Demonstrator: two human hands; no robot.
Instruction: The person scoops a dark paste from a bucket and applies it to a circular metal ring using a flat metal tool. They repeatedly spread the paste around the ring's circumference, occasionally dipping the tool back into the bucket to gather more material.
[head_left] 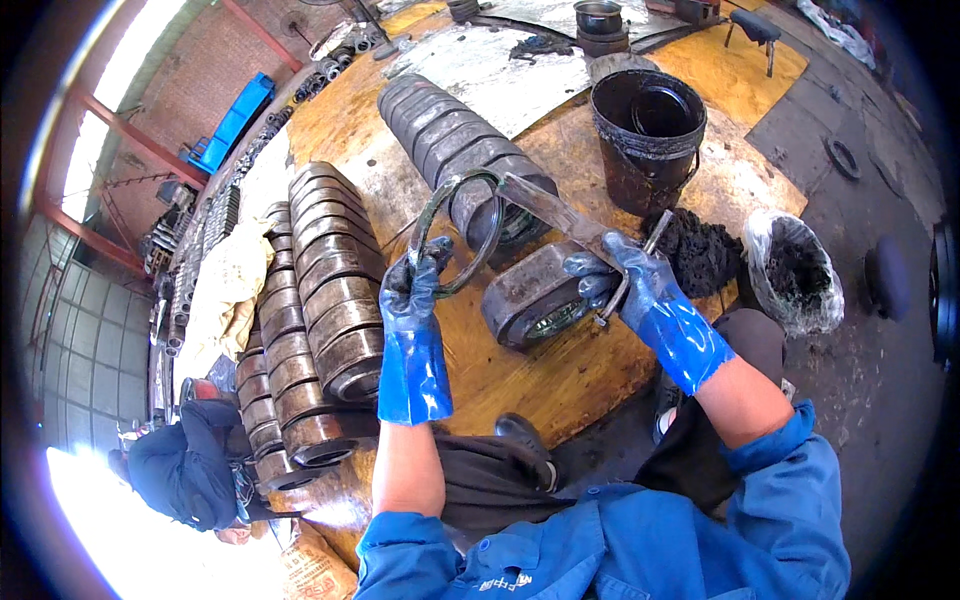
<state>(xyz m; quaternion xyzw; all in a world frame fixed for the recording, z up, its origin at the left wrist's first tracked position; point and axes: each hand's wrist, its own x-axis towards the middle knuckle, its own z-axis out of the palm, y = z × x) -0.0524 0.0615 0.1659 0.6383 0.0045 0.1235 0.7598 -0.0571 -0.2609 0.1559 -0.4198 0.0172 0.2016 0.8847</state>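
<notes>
My left hand (413, 280), in a greasy blue rubber glove, is closed around the lower edge of a thin dark, grease-coated ring (425, 226) held up in front of me. In my gloved right hand (632, 280) is a flat metal scraper-like tool (555, 212). Its far end touches or nearly touches the ring's upper right; I cannot tell which. A thin metal rod also shows by the right hand's fingers. Below and between the hands, a thick dark bearing ring (535, 295) lies on the board, with grease and rollers partly visible inside.
Rows of stacked metal rings (335, 270) lie at the left; another row (440, 135) stretches away ahead. A black grease-smeared bucket (648, 150) stands right of centre, near a black grease heap (700, 255) and a plastic-lined container (795, 280). Another person (190, 465) bends down at lower left.
</notes>
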